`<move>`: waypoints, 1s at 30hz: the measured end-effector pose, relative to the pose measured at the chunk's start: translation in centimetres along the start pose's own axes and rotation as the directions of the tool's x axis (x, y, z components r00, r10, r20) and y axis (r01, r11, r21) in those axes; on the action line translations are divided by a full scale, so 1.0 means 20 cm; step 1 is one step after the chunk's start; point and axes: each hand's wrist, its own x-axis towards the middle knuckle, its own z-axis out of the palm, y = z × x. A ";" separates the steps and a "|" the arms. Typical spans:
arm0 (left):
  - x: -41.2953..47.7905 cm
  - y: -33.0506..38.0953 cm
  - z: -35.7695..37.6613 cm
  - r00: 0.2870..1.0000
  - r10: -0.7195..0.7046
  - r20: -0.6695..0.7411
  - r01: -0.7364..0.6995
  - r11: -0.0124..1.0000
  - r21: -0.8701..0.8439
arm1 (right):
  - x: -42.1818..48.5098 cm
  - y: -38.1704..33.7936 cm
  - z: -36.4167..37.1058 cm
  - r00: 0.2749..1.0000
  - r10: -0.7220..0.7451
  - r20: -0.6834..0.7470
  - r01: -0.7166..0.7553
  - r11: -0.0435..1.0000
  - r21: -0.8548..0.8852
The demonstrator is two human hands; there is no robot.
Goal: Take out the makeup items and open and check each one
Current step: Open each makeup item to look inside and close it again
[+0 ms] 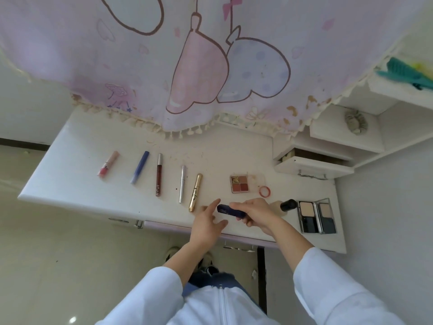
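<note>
My right hand (254,213) grips one end of a dark blue tube (228,210) just above the white desk (70,184). My left hand (207,225) is beside the tube's free end, fingers spread and straight, holding nothing. To the left lie a gold tube (195,192), a silver tube (182,184), a dark red lip gloss (159,174), a blue tube (140,167) and a pink lip gloss (108,163). An open eyeshadow palette (241,184) lies behind my hands.
An open powder compact (316,215) and a black-capped bottle (287,205) sit to the right. A red ring (264,191) lies by the palette. A pink cartoon curtain (199,66) hangs over the desk's back. White shelves (328,160) rise at the right.
</note>
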 end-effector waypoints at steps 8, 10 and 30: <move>0.02 0.05 -0.01 0.983 0.170 -0.065 -0.165 0.984 0.064 | -0.06 -0.06 -0.09 0.999 -0.051 0.005 0.050 0.998 0.033; 0.01 0.06 -0.01 0.982 0.169 -0.079 -0.163 0.983 0.080 | -0.05 -0.06 -0.11 0.996 -0.083 0.025 0.081 0.994 0.078; 0.06 0.18 0.01 0.939 0.340 0.059 -0.343 0.937 0.062 | 0.01 -0.12 -0.18 0.966 -0.259 -0.010 0.259 0.965 -0.040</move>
